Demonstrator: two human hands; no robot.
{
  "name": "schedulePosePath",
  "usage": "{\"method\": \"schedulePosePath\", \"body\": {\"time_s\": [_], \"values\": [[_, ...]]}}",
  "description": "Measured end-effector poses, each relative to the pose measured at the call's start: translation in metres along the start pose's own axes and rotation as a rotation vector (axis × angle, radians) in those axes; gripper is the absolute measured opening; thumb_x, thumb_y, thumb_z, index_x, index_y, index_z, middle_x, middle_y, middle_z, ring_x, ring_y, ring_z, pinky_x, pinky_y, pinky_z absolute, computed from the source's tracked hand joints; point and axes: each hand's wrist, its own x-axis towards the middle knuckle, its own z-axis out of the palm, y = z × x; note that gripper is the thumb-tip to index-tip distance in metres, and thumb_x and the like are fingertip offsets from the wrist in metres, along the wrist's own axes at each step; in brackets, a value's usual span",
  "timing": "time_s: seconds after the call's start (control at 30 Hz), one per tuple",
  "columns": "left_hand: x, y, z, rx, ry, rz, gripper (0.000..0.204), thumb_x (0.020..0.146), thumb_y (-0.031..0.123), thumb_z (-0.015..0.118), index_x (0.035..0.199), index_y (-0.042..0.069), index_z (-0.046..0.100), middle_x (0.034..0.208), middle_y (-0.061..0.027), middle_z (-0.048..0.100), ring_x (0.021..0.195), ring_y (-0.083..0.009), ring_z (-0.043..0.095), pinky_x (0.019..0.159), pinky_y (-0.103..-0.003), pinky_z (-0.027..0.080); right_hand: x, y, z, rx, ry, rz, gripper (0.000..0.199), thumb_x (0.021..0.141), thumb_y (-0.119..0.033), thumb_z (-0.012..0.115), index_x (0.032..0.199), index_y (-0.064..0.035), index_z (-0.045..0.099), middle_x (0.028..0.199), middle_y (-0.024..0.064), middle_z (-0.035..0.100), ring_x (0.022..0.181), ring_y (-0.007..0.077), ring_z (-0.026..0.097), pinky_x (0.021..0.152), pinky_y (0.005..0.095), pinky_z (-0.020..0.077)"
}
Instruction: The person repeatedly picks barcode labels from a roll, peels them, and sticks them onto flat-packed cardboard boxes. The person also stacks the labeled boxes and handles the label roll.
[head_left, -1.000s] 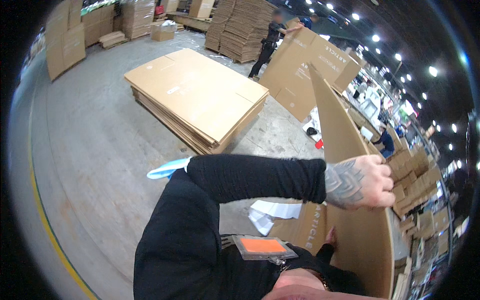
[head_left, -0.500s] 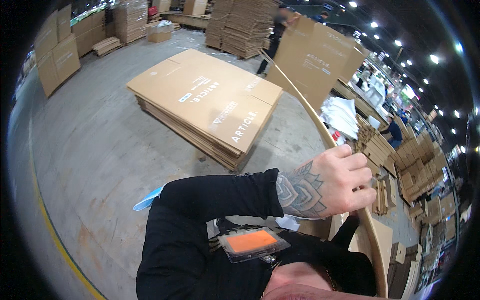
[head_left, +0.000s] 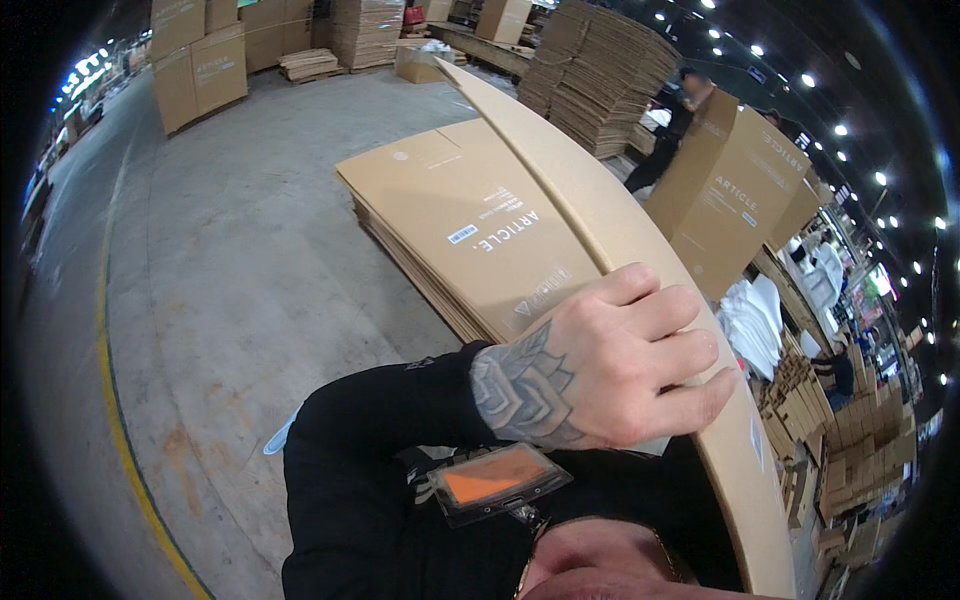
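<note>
Left hand gripping cardboard edge.
Left hand (head_left: 600,365) is clasping the edge of a large flat brown cardboard sheet (head_left: 610,225), standing upright beside a stack of flattened brown boxes (head_left: 460,230); right hand is not showing.

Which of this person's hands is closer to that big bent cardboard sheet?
Left. The left hand grips the cardboard sheet at its edge, fingers curled over it. The right hand is out of view, so its place cannot be told.

The cardboard sheet (head_left: 640,260) runs out of frame at the lower edge. Its far face is hidden, as are the thumb and palm of the left hand (head_left: 600,365) gripping it. The right hand is not visible.
</note>
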Motion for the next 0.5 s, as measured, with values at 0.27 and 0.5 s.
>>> {"method": "schedulePosePath", "body": {"time_s": [0.27,0.5], "values": [[-0.044,-0.126,-0.098,0.124,-0.143,-0.074,0.016,0.07,0.012,0.071,0.085,0.012,0.065,0.091,-0.0051,0.067,0.09,-0.0249,0.067,0.081,-0.038,0.053,0.054,0.105,0.199,-0.062,-0.131,0.12,0.029,0.094,-0.036,0.054,0.085,-0.0087,0.055,0.085,0.0101,0.059,0.073,0.028,0.055,0.064,0.0368,0.0483],[-0.072,-0.227,-0.181,0.169,-0.192,-0.139,0.014,0.073,0.014,0.07,0.087,0.012,0.067,0.094,-0.0089,0.072,0.088,-0.0242,0.069,0.076,-0.034,0.055,0.066,0.204,0.34,-0.077,-0.193,0.203,0.029,0.094,-0.037,0.054,0.085,-0.009,0.055,0.084,0.0097,0.058,0.073,0.0275,0.055,0.064,0.0364,0.0478]]}}
